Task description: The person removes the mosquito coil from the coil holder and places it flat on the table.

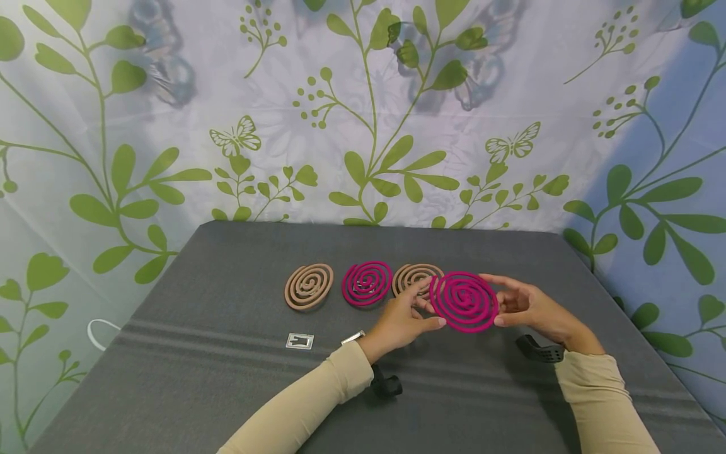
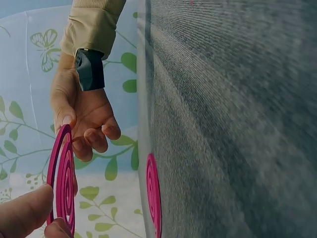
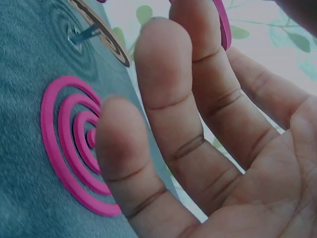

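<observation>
Leaf-printed fabric (image 1: 368, 126) backs the grey-covered table (image 1: 227, 391) where you hold a pink spiral coil (image 1: 465, 302) above the cloth, its face toward the head camera. Your left hand (image 1: 399, 318) pinches one edge, thumb and fingers together on the rim; your right hand (image 1: 530, 309) pinches the opposite edge, its spare fingers loosely curved away. Gripping both sides likely steadies a thin, springy spiral, and the left wrist view shows a gap between its layers. Beyond your left hand sit a tan coil (image 1: 309, 285), a second pink coil (image 1: 368, 282) and another tan coil (image 1: 418, 277), spaced in a row. One in the right wrist view stands off the cloth on a metal tab (image 3: 86, 34), probably to keep it raised. Nearby lies a flat metal stand (image 1: 299, 341); a pink coil on the cloth (image 3: 52, 119) shows below your right fingers.
</observation>
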`<state>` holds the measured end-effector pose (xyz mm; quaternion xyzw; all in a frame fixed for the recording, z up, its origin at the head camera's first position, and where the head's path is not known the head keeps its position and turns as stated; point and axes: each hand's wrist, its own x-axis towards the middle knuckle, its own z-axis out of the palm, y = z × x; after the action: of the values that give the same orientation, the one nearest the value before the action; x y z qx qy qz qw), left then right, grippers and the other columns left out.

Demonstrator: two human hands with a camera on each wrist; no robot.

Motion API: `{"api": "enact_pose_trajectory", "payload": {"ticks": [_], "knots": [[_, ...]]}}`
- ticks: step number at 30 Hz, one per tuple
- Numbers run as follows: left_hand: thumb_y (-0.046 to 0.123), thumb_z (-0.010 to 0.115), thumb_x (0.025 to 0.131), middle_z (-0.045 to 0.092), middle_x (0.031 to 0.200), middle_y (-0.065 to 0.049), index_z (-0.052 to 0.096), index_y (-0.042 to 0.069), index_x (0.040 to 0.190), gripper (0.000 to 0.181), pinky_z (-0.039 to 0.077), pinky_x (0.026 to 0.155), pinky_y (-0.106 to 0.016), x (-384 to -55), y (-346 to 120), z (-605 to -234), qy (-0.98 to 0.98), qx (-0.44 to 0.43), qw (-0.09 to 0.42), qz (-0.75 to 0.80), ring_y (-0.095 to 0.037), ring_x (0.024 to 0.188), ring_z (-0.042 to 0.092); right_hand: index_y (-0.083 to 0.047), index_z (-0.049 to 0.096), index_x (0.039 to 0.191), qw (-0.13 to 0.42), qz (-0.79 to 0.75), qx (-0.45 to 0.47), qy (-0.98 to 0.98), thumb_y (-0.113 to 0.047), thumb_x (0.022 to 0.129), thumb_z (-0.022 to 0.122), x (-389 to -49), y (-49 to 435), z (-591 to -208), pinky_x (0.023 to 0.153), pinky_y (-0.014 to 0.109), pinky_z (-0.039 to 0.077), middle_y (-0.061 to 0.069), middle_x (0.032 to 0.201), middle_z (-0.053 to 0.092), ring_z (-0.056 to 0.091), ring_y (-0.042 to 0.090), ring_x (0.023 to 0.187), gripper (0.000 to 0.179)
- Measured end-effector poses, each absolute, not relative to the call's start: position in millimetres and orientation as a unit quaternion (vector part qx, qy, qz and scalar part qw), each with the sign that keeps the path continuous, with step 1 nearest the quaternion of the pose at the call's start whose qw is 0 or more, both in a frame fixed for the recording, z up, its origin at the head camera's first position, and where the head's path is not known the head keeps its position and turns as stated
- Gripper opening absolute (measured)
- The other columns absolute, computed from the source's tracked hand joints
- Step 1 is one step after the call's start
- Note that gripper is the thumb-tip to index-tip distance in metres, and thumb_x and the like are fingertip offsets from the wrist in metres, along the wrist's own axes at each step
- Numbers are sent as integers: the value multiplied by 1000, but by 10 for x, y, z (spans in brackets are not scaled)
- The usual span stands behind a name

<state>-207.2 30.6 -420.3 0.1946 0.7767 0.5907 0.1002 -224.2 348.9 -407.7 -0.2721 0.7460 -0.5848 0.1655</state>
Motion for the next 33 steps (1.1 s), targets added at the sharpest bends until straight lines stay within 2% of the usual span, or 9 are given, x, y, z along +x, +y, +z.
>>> {"api": "enact_pose_trajectory", "payload": {"ticks": [3,10,17,24,33], "knots": [[9,85,95,71,97,3,44,12,166,83,46,56,-22,-2081,361,-4218,772,202,99,595,-7,66,60,-19,48,163,168,-592,-275,739,15,98,67,-2247,3545,-4081,80,36,63,7,105,76,77,25,91,76],[7,84,95,72,96,2,42,9,167,83,47,59,-20,-2115,502,-4232,765,216,92,600,-5,63,58,-20,50,161,150,-587,-257,753,15,98,67,-2227,3659,-4091,76,35,61,8,102,75,74,23,85,74],[10,83,97,71,100,3,43,11,166,80,50,64,-19,-2149,642,-4238,774,212,96,589,-3,66,60,-23,51,159,137,-593,-251,752,17,98,65,-2217,3792,-4100,76,33,60,5,101,74,73,20,84,75],[10,82,98,70,98,5,43,14,167,79,49,61,-20,-2169,780,-4241,772,206,103,593,-6,63,60,-25,52,159,140,-609,-245,741,18,99,62,-2216,3920,-4131,78,31,60,5,104,75,74,16,89,75],[12,81,99,74,95,4,46,13,165,75,47,67,-19,-2220,926,-4261,786,208,87,576,-4,62,56,-28,52,158,137,-625,-239,730,20,99,60,-2211,4038,-4196,83,28,61,5,107,76,74,16,94,76]]}}
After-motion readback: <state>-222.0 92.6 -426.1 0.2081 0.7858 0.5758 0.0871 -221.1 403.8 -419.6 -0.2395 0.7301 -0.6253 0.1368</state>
